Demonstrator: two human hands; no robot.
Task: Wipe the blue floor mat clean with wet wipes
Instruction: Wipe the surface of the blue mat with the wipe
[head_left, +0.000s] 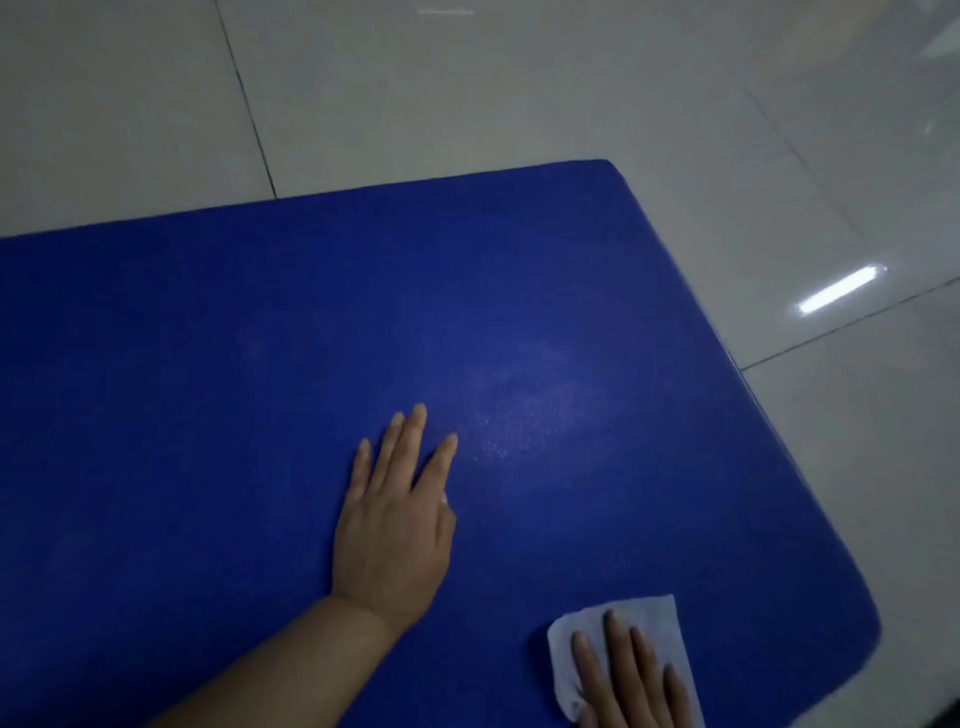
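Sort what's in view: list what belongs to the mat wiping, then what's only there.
Job:
blue mat
wet wipe
right hand pressing the wipe flat
left hand flat on the mat

Only there:
tiled floor

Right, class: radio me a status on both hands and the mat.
Left hand flat on blue mat. Right hand pressing wet wipe, near corner. Nothing in the way.

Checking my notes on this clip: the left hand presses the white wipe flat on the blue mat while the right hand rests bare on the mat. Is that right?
Not quite: the hands are swapped. In the head view the right hand presses the white wipe flat on the blue mat, while the left hand rests bare on it.
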